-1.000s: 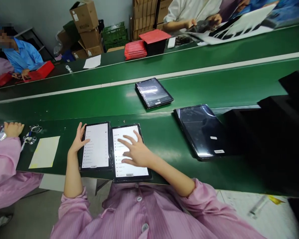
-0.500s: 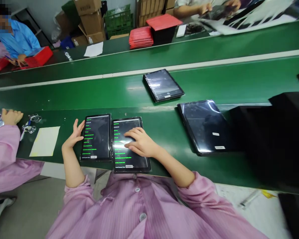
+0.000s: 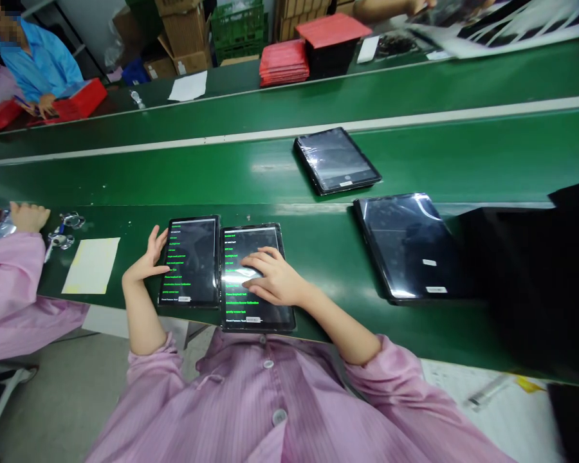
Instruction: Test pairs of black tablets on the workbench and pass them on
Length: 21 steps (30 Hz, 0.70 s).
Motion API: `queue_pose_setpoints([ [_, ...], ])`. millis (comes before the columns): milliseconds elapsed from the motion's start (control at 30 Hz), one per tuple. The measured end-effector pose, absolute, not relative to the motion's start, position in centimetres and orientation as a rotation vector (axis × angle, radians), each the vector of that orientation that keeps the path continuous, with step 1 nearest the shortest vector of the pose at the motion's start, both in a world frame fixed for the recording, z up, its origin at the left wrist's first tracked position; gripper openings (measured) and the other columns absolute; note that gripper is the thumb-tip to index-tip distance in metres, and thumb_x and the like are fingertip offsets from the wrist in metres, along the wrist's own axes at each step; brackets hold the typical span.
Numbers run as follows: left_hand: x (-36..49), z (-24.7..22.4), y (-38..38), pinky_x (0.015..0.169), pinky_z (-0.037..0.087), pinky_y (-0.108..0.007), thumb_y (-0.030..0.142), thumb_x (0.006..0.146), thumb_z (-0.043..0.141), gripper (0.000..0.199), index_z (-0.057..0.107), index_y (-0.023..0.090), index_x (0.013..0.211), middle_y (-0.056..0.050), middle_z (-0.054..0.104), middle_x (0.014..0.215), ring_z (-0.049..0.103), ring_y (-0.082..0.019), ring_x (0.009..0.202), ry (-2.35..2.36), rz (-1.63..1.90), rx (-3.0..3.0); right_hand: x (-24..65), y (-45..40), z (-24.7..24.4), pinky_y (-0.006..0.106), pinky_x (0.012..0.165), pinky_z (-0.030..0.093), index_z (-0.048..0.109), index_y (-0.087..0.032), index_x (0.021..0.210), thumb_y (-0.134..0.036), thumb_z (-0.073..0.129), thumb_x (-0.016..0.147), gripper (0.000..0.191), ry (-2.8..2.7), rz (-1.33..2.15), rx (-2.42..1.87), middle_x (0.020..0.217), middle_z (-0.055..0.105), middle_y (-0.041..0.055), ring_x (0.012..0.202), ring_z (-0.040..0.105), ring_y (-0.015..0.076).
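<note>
Two tablets lie side by side at the front edge of the green bench, both showing a list of mostly green text lines on a dark screen. My left hand [image 3: 149, 258] is at the left edge of the left tablet [image 3: 195, 260], fingers spread and the thumb over its border. Over the right tablet [image 3: 265, 312] is my right hand [image 3: 273, 276], its fingers extended above the middle of the screen and covering part of the list. Whether those fingertips touch the glass I cannot tell. Neither hand grips anything.
A dark-screened tablet [image 3: 405, 244] lies to the right, beside a black object [image 3: 525, 270]. Farther back is a tablet stack [image 3: 338, 161]. A yellowish paper [image 3: 91, 265] lies left, near a co-worker's hand [image 3: 29, 217]. Red packets [image 3: 284, 63] sit across the bench.
The view has shifted slightly, so the far tablets appear a little more to the right. My left thumb reaches slightly farther over the left tablet's border. My right hand stays over the right tablet.
</note>
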<state>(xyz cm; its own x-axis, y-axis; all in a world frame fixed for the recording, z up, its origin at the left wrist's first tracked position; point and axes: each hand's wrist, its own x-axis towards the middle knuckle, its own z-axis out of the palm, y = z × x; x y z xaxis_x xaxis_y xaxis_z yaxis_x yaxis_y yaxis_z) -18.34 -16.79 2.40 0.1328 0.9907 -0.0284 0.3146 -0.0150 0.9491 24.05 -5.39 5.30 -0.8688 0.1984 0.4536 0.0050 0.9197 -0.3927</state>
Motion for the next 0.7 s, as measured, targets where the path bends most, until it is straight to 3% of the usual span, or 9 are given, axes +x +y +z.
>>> queue_pose_setpoints([
  [233, -18.2, 2.4, -16.9, 0.124, 0.006, -0.057, 0.042, 0.078, 0.081, 0.118, -0.005, 0.036, 0.159, -0.013, 0.005, 0.169, 0.007, -0.032, 0.155, 1.361, 0.971, 1.437, 25.4, -4.1, 5.4, 0.045, 0.092, 0.038, 0.076, -0.024, 0.095, -0.041, 0.03, 0.105, 0.05, -2.344, 0.473, -0.42, 0.115, 0.064, 0.0102, 0.105, 0.056, 0.0251],
  [467, -17.5, 2.0, -15.9, 0.12, 0.025, -0.057, 0.043, 0.087, 0.071, 0.102, -0.003, 0.034, 0.157, -0.016, 0.044, 0.152, 0.041, -0.029, 0.143, 1.541, 1.231, 1.35, 24.3, -4.6, 4.7, 0.045, 0.094, 0.037, 0.076, -0.022, 0.097, -0.038, 0.037, 0.104, 0.043, -2.493, 0.392, -0.298, 0.117, 0.064, 0.0126, 0.105, 0.054, 0.0255],
  [700, -17.4, 1.9, -15.7, 0.12, 0.022, -0.058, 0.044, 0.086, 0.072, 0.106, -0.006, 0.033, 0.156, -0.016, 0.036, 0.154, 0.037, -0.03, 0.144, 1.573, 1.128, 1.477, 24.3, -4.6, 4.4, 0.046, 0.095, 0.037, 0.076, -0.022, 0.102, -0.039, 0.039, 0.103, 0.041, -2.505, 0.404, -0.299, 0.12, 0.063, 0.0138, 0.11, 0.052, 0.0271],
])
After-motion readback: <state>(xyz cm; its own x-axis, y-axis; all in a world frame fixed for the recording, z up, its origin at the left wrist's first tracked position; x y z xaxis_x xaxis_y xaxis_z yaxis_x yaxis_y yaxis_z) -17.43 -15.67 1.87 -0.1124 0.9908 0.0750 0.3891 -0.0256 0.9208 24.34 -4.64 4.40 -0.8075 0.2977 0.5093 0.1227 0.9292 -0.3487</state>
